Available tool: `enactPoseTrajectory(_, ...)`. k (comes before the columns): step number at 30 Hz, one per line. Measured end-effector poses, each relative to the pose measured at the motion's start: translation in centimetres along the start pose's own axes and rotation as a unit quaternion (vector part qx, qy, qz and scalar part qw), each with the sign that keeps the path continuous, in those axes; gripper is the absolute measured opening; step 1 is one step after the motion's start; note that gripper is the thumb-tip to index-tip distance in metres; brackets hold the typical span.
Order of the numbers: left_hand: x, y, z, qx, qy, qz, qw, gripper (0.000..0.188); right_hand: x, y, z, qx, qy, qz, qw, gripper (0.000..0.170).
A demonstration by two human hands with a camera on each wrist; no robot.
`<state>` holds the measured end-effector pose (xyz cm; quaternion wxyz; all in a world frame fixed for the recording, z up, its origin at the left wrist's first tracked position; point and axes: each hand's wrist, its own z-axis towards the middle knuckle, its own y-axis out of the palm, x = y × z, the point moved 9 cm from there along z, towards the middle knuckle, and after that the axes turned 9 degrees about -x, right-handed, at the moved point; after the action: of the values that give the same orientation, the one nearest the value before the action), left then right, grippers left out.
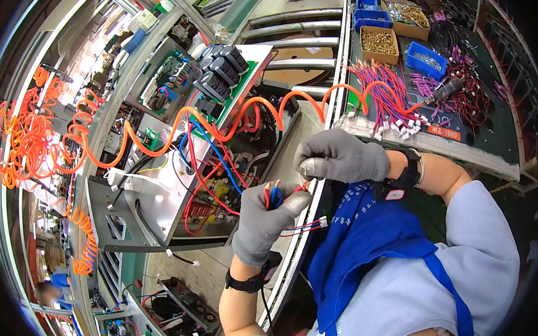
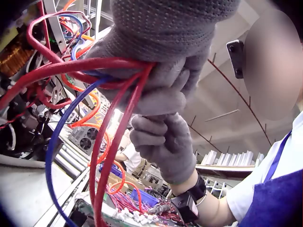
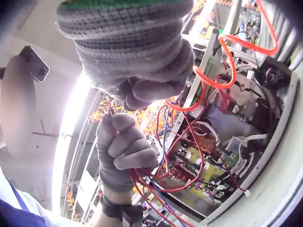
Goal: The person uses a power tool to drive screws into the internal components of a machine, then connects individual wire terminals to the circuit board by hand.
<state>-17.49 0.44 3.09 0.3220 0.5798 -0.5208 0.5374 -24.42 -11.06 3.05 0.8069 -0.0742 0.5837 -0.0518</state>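
Observation:
My left hand (image 1: 256,220), in a grey glove, grips several red and blue wires (image 2: 116,137). One red wire (image 3: 112,118) sticks up between thumb and forefinger with its bare copper strands (image 1: 305,183) spread out. The other wire ends (image 1: 275,192) poke out above the curled fingers. My gloved right hand (image 1: 341,157) has its fingers curled and pinches at the copper strands, thumb tip right against them. Below the left hand hangs a white connector (image 1: 323,222) on thin wires. The wires lead back into an opened metal chassis (image 1: 161,204).
A circuit board with big black capacitors (image 1: 221,73) sits over the chassis. An orange coiled hose (image 1: 206,132) hangs across the work. At the right, a side table bears bundled red and purple wires (image 1: 387,95), blue bins (image 1: 426,60) and boxes of brass fittings (image 1: 379,42). Metal rollers (image 1: 299,41) lie behind.

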Motion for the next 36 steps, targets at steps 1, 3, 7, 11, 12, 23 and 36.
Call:
enactPoseTrajectory(1, -0.1, 0.0, 0.0, 0.000, -0.005, -0.001, 1.000, 0.024, 0.0, 0.0, 0.0, 0.002, -0.003, 0.007, 1.000, 0.025)
enactPoseTrajectory(3, -0.2, 0.0, 0.0, 0.000, -0.006, -0.006, 1.000, 0.024, 0.2, 0.0, 0.0, 0.004, -0.006, 0.014, 1.000, 0.024)
enactPoseTrajectory(7, 0.0, -0.1, 0.0, 0.009, 0.017, 0.000, 1.000, 0.025, 0.5, 0.0, 0.0, 0.005, -0.003, -0.004, 1.000, 0.023)
enactPoseTrajectory(11, 0.3, -0.3, -0.1, 0.027, 0.045, 0.017, 0.998, 0.023, 0.8, 0.6, -0.1, 0.000, 0.001, 0.004, 1.000, 0.020)
enactPoseTrajectory(12, 0.5, -0.5, -0.2, 0.042, 0.056, 0.006, 0.998, 0.021, 1.1, 0.8, -0.2, 0.001, 0.019, 0.004, 1.000, 0.020)
enactPoseTrajectory(23, 1.6, -0.9, -0.9, 0.059, 0.047, 0.024, 0.997, 0.018, -4.9, -0.4, -0.9, 0.092, -0.200, -0.275, 0.936, 0.030)
enactPoseTrajectory(36, 1.5, -0.8, -0.7, 0.064, 0.031, 0.077, 0.994, 0.015, -4.1, 0.8, 0.0, -0.002, -0.227, -0.317, 0.921, 0.020)
